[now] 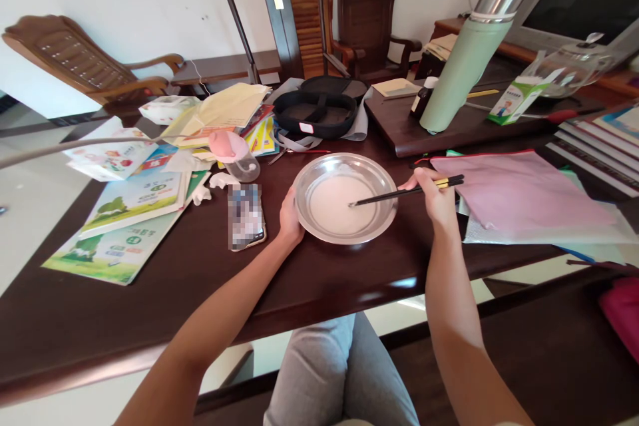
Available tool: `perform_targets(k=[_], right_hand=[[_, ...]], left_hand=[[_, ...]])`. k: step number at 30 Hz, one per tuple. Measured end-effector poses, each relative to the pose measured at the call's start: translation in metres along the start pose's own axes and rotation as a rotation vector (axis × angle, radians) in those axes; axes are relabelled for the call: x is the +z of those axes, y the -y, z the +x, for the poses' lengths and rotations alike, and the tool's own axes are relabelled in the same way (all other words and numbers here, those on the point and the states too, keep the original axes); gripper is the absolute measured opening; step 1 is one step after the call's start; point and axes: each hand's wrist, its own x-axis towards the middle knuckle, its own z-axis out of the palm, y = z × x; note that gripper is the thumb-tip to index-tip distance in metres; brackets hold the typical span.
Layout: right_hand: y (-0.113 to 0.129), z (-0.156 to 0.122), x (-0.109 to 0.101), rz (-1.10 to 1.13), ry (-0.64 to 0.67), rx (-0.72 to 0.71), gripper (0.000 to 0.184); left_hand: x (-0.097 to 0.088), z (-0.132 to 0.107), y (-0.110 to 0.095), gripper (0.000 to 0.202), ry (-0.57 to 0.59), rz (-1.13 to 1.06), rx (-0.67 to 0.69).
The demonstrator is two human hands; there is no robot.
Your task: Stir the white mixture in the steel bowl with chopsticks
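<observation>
A shiny metal bowl (346,235) with a wide rim sits on the dark table, holding a whitish substance (334,213) spread over its bottom. My left hand (291,216) grips the bowl's left side, its fingers partly hidden behind the rim. In my right hand (433,192) is a pair of black chopsticks (382,198) with yellow bands near the upper end. Their tips touch the whitish substance near the bowl's middle. To the left of my left hand lies a phone (246,216) with a blurred screen.
Booklets (134,213), tissues and a pink-topped clear container (234,154) lie on the left. Behind the bowl is an open black case (315,113). A tall green thermos (462,60) stands on a raised board at right, near a pink pouch (519,186) and stacked books (609,146).
</observation>
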Motion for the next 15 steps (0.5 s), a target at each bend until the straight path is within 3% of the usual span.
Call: perform_targets(k=[6,8,12,15], right_hand=[[0.003,-0.003,0.011,-0.039,0.246,-0.009,0.064],[-0.001,-0.002,0.010,-0.073,0.203,-0.035,0.063],[-0.006,0.001,0.001,-0.040,-0.009,-0.039,0.067],[-0.003,0.000,0.000,0.023,0.024,-0.010,0.070]], left_hand=[[0.001,0.000,0.000,0.035,0.003,-0.011,-0.002],[0.002,0.000,0.000,0.034,-0.008,-0.016,-0.005],[0.002,-0.001,-0.001,0.036,-0.006,-0.013,-0.001],[0.001,0.000,0.000,0.037,0.016,-0.013,0.000]])
